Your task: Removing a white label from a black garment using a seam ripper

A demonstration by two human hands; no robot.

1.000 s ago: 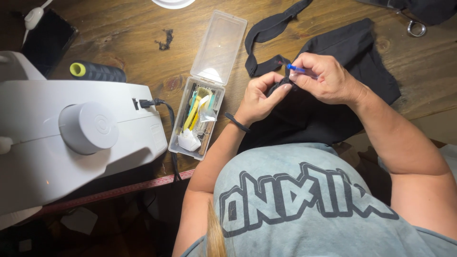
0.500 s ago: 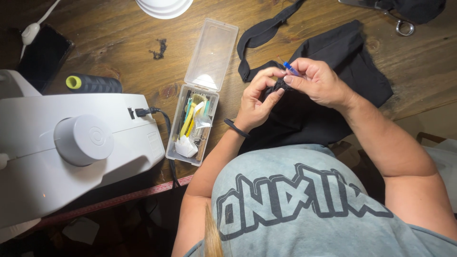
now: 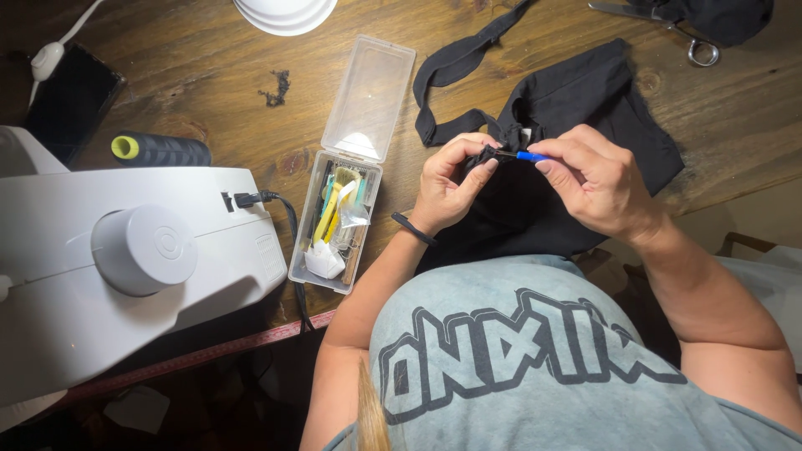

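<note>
My left hand (image 3: 449, 188) pinches a fold of black fabric (image 3: 585, 108) between thumb and fingers, just above the table edge. My right hand (image 3: 597, 179) grips a small blue-handled tool (image 3: 528, 156), a seam ripper by its look, with its metal tip pointed into the pinched fold. The rest of the black garment spreads across the wooden table (image 3: 209, 100) behind my hands, with a strap looping off to the upper left. A black band sits on my left wrist.
An open clear plastic box (image 3: 338, 221) of sewing tools lies left of my hands. A white sewing machine (image 3: 125, 259) fills the left side, with a dark thread spool (image 3: 159, 150) behind it. Scissors (image 3: 668, 25) lie at the top right, a white bowl (image 3: 284, 12) at the top.
The view has shifted a little. My hands keep working the blue tool at the same fold of black fabric, with the tool now lying more level.
</note>
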